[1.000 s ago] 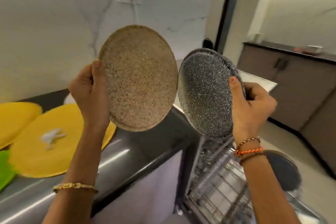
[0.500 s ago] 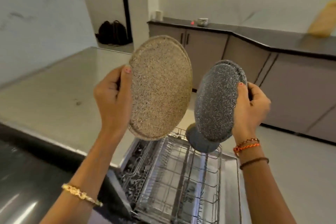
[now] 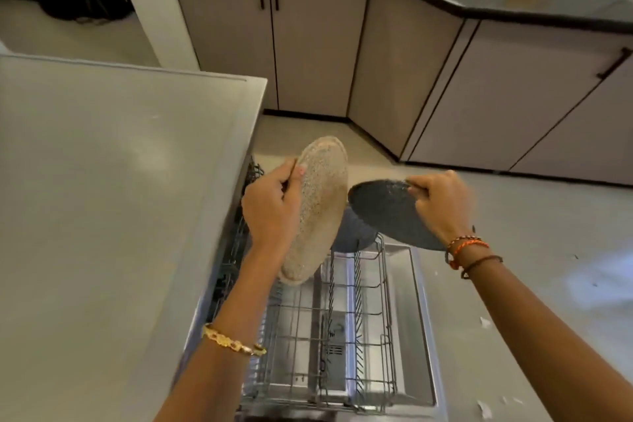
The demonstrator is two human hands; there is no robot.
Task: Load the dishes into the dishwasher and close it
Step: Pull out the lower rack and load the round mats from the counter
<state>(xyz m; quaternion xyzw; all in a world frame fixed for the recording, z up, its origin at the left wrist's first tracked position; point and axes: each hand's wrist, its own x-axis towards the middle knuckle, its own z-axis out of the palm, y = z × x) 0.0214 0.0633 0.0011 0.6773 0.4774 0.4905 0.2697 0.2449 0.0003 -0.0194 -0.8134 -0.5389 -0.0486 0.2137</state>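
Beige plate (image 3: pixel 320 212) upright, grey plate (image 3: pixel 390 212) tilted flat

Grey cabinets (image 3: pixel 318 44), pale floor (image 3: pixel 548 233)

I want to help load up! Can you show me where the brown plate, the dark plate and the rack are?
brown plate (image 3: pixel 320 212), head view, on its speckled face, in the left hand.
dark plate (image 3: pixel 390 212), head view, on its speckled face, in the right hand.
rack (image 3: pixel 385 288), head view, on its right wire wall.
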